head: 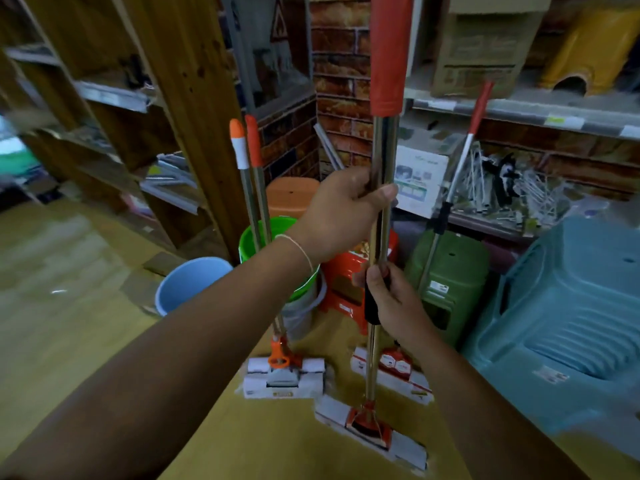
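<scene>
I hold a sponge mop upright in front of me. Its shiny metal pole [382, 147] has a red grip sleeve [388, 53] at the top and a black collar [371, 304] lower down. My left hand [341, 213] grips the pole below the red sleeve. My right hand [391, 299] is curled round the black collar. The mop's white sponge head [372, 433] with a red bracket rests on the wooden floor.
Two more mops [256, 209] lean to the left, their heads [284, 375] on the floor; a fourth [460, 168] leans on the right. Blue [188, 284] and green [256, 237] buckets, red [346, 289] and green [453, 282] stools and a light-blue tub [568, 323] crowd the corner below shelves.
</scene>
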`<state>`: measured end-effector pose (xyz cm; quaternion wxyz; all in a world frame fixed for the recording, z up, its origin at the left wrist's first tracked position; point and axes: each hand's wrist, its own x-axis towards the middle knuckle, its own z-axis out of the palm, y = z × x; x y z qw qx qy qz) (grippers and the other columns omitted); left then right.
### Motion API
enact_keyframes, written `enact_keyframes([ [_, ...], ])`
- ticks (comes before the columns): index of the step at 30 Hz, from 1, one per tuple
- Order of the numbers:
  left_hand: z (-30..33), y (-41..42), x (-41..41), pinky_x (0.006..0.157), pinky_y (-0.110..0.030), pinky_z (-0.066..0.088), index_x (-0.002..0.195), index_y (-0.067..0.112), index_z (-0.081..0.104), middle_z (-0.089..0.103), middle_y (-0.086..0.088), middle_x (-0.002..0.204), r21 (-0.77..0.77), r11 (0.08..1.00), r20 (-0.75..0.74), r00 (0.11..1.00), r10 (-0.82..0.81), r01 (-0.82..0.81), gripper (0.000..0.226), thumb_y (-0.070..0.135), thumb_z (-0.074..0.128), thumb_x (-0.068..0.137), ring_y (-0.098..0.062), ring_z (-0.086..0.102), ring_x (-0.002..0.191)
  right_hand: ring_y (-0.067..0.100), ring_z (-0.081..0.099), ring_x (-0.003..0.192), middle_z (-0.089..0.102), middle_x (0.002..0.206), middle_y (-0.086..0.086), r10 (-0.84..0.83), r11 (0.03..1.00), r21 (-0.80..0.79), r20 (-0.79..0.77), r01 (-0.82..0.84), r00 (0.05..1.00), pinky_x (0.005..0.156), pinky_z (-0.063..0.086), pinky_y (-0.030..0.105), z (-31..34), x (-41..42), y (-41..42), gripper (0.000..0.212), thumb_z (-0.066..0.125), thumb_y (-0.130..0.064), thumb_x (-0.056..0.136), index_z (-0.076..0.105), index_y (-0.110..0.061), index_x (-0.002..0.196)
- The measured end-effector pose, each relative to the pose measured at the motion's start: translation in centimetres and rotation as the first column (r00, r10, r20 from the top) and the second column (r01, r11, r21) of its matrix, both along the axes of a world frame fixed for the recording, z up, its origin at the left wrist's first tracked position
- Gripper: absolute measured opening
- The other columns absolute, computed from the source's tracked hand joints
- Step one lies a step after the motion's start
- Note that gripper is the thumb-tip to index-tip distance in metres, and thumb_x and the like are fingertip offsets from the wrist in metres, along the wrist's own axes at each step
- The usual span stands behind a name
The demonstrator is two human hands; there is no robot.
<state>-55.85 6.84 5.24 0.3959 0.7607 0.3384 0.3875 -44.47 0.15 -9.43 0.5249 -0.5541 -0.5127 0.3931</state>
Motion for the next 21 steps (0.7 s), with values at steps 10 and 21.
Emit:
enact_keyframes([
  [10, 1.3, -1.3, -10.9, 0.071, -0.031, 0.045, 0.090, 0.001, 0.070, 0.068, -0.031, 0.089, -0.044, 0.993, 0.164, 0.980, 0.111, -0.105, 0.027, 0.027, 0.064, 0.094, -0.018, 0.060, 0.076, 0.015, 0.058, 0.068, 0.058, 0.074, 0.005, 0.215, 0.969, 0.135, -0.033, -0.208, 0.976, 0.067, 0.049, 0.024, 0.5, -10.6, 0.9, 0.041, 0.046, -0.048, 0.095, 0.055, -0.008, 0.092],
  [21, 0.6, -3.0, -29.8, 0.065, -0.021, 0.043, 0.084, 0.011, 0.061, 0.058, 0.014, 0.064, -0.042, 0.974, 0.185, 0.956, 0.226, -0.222, 0.017, 0.017, 0.055, 0.099, -0.001, 0.052, 0.063, 0.013, 0.058, 0.065, 0.060, 0.069, 0.004, 0.394, 0.908, 0.146, 0.027, -0.393, 0.919, 0.067, 0.047, 0.029, 0.8, -29.1, 2.5, 0.052, 0.046, -0.065, 0.090, 0.055, -0.014, 0.088],
])
